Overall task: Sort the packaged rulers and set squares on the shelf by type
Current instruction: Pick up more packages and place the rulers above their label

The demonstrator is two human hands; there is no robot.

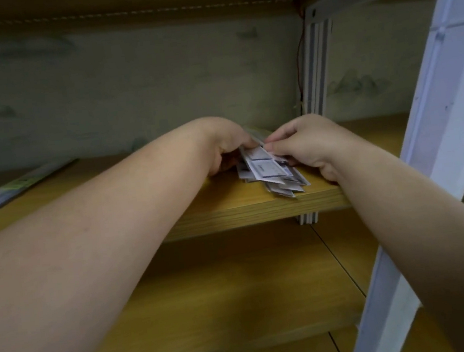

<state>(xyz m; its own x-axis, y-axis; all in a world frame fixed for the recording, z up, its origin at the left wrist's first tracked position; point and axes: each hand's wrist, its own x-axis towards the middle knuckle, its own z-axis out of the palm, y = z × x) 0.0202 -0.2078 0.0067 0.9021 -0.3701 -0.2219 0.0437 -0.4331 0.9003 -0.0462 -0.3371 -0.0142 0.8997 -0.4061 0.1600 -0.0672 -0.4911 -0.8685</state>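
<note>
Near the white upright (317,70), on the wooden shelf (243,206), both hands are gripping a fanned stack of packaged rulers (267,169): left hand (227,144) clasping its far end, right hand (299,145) pinching the top pack. Light, slippery sleeves; best held by the edges.

White upright post (434,135), grey wall (128,86)

Both bare forearms reach forward, converging. Left hand (225,144) curled, knuckles up, fingers gripping downward. Right hand (305,145) curled, thumb and fingertips pinching, nearly touching the left.
</note>
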